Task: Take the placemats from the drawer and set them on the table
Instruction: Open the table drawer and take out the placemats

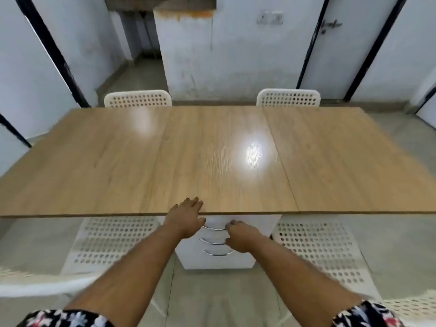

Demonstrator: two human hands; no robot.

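Observation:
A white drawer unit (245, 260) stands under the near edge of the wooden table (118, 166). It has three curved chrome handles, and its drawers look closed. My left hand (185, 219) lies flat over the table's front edge with its fingers spread, holding nothing. My right hand (243, 237) is at the drawer fronts with its fingers bent, at the right end of the top handle (214, 228). I cannot tell whether it grips the handle. No placemats are in view.
Two white perforated chairs (138, 99) (288, 97) stand at the table's far side. Two more (111, 241) (318, 246) are tucked under the near side, left and right of the drawer unit. Beyond are white walls and a door (330, 43).

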